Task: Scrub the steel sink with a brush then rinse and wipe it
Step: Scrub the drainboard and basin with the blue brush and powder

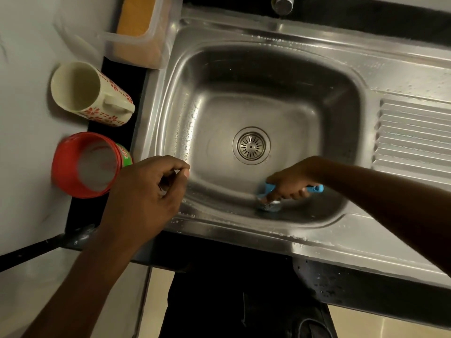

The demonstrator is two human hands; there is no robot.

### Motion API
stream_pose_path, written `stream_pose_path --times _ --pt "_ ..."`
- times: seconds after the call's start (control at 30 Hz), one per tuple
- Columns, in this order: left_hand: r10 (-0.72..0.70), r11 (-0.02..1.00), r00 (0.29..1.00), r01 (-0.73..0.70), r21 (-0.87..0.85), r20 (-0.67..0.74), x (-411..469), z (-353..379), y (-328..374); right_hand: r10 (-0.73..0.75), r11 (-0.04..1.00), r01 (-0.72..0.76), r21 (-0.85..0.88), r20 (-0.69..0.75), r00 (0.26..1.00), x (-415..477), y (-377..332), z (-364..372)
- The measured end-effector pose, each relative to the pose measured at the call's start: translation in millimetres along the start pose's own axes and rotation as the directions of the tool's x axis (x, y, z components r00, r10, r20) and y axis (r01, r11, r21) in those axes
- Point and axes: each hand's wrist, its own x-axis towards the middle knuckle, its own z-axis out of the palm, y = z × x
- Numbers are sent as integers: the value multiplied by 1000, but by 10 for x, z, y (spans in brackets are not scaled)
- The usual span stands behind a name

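Observation:
A wet steel sink (288, 69) fills the middle of the view, with a round drain strainer (251, 145) in its floor. My right hand (290, 181) grips a blue-handled brush (268, 189) and holds its steel-wool head (269, 205) against the near wall of the basin. My left hand (148, 191) hovers over the sink's near-left corner with fingers curled and thumb touching the fingertips. Nothing can be seen held in it.
A red tub (80, 164) of pale soap and a cream mug with red flowers (90, 93) stand on the counter at left. A clear lidded box (144, 32) sits behind them. The ridged drainboard (415, 132) lies right; the tap (283, 4) is at the top.

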Motion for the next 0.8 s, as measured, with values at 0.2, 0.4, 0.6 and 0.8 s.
stream_pose_path --times 0.2,0.4,0.6,0.8 --pt "-22 1000 1000 22 -8 4 -52 25 -26 -302 950 313 13 -227 926 519 -851 102" --pt "-35 999 999 36 -13 37 -96 81 22 -274 960 240 -144 -323 906 603 -715 162" --pt "2 1000 1000 -2 -10 26 -53 131 140 118 968 -142 -206 -124 985 -70 354 30" --pt "5 1000 1000 -5 5 23 -65 150 250 -96 993 87 -84 -119 988 -65 -624 54"
